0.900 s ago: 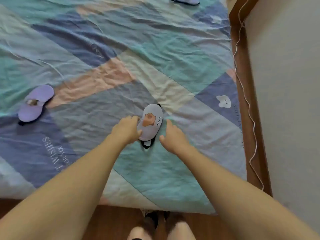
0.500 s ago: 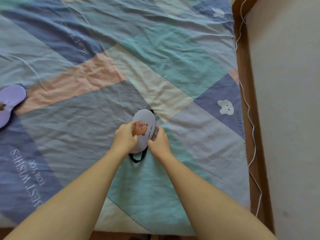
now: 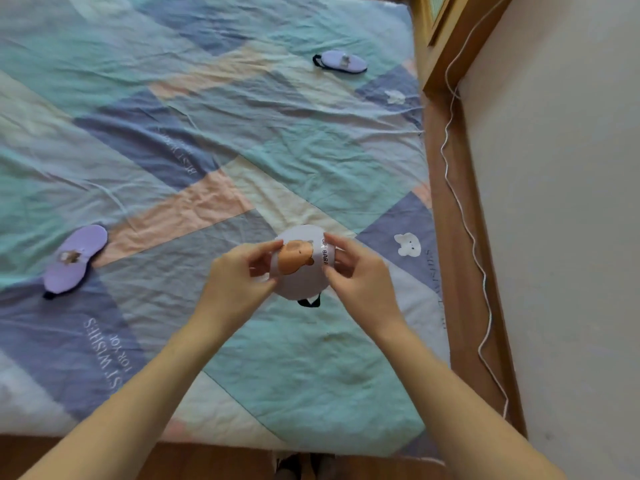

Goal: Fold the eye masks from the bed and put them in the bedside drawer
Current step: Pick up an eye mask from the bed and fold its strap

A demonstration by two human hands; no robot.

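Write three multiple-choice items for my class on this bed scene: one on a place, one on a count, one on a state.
1. Where does the white cord run?
A. across the quilt
B. along the wall side of the bed frame
C. over the person's arm

2. How many eye masks are in view?
A. two
B. three
C. five

3. What is the state of the capybara eye mask?
A. held in both hands
B. flat on the quilt, untouched
C. in a drawer

Answers:
1 B, the white cord trails beside the bed frame.
2 B, the capybara eye mask, one at left, one far off.
3 A, left hand and right hand pinch it.
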